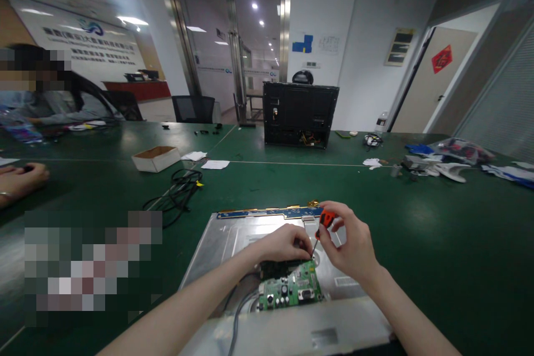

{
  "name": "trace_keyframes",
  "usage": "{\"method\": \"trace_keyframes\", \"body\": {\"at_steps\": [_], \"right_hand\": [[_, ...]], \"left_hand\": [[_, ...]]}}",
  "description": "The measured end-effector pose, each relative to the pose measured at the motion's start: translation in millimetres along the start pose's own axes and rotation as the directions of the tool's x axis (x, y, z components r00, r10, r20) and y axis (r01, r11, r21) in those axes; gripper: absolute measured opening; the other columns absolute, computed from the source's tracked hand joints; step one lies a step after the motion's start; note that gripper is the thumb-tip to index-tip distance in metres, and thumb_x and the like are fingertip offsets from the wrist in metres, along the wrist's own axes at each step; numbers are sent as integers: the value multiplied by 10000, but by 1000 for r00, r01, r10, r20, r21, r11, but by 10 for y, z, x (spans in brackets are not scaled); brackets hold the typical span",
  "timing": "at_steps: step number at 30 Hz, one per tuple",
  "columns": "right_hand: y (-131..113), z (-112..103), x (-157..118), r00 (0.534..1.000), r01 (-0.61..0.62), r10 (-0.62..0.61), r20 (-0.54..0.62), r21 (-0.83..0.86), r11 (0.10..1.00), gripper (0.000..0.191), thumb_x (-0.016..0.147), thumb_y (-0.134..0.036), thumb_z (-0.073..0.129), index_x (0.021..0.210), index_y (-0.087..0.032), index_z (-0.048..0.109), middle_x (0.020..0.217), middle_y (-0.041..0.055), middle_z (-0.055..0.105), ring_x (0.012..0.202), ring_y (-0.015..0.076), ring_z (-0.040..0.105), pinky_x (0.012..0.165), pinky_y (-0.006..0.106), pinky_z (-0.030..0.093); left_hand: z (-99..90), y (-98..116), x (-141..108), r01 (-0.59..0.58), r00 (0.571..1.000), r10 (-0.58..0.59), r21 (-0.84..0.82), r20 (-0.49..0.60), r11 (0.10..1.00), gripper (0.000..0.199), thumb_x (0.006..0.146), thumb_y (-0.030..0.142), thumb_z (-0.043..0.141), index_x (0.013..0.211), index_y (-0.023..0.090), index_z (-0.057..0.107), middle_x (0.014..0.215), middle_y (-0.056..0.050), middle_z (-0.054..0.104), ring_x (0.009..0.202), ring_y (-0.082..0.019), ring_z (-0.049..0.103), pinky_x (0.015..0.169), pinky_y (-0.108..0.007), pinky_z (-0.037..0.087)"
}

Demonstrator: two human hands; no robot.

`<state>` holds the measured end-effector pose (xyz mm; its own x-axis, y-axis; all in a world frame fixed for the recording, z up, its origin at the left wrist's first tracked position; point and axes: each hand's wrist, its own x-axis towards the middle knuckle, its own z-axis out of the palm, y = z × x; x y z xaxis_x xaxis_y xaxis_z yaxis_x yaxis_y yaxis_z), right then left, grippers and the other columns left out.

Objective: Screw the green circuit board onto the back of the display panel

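My right hand (pixel 350 245) holds a red-and-black screwdriver (pixel 326 218) by its handle. The shaft slants down to the upper corner of a green circuit board (pixel 290 289). At that same corner is my left hand (pixel 286 243), its fingers curled and pressed together beside the screwdriver's tip; whatever they pinch is hidden. The board lies over the silver metal back of a display panel (pixel 221 250), which has a blue circuit strip (pixel 258 213) along its far edge. A grey cable (pixel 237 317) runs down from the board's left side.
Ahead stands a black monitor housing (pixel 298 114) on the green table (pixel 438 233). Left of the panel are black cables (pixel 177 194) and an open cardboard box (pixel 156 158). Another person's hand (pixel 23 181) rests at far left. Bags and scraps (pixel 459 151) lie at right.
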<state>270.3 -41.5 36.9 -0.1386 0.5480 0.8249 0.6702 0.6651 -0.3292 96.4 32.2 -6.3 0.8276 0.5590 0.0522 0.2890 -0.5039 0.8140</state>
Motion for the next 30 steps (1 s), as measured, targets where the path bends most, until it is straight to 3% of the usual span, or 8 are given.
{"method": "trace_keyframes", "body": {"at_steps": [9,15,20,25,30], "right_hand": [[-28,18,8,999,2,-3,-41,-42,999,312,847,-211,603,1111,-215,437,965,64,680,524,97,573,477,236,485],[-21,11,11,999,-32,32,11,29,999,365,851,-174,563,1182,-210,413,1061,95,659,590,105,607,515,240,522],[-3,6,11,1000,-17,17,-2,26,1000,296,838,-164,559,1106,-210,441,1171,134,557,745,144,616,529,257,529],[-25,-8,35,1000,10,-10,-16,-11,1000,272,836,-144,566,1087,-215,488,1042,81,508,649,103,549,491,232,513],[-40,-11,52,1000,28,-28,-5,-9,1000,286,836,-124,560,1099,-218,495,983,62,530,668,114,556,488,221,505]], "left_hand": [[-1,17,-8,0,1000,0,-9,-6,1000,79,706,113,685,764,152,722,687,15,635,657,-130,572,616,-199,420],[1,18,-9,-3,1000,3,-15,-3,1000,81,704,104,687,762,150,719,693,16,641,660,-128,575,617,-195,420],[4,29,-6,-2,1000,2,-17,-1,1000,86,704,101,685,768,145,720,705,13,650,672,-131,578,630,-198,421],[2,42,-12,6,1000,-6,-11,-2,1000,72,703,114,686,745,160,723,682,24,635,653,-124,559,624,-200,411],[-2,36,-15,9,1000,-9,-8,-4,1000,73,699,123,694,752,162,726,696,21,637,661,-126,557,625,-202,408]]}}
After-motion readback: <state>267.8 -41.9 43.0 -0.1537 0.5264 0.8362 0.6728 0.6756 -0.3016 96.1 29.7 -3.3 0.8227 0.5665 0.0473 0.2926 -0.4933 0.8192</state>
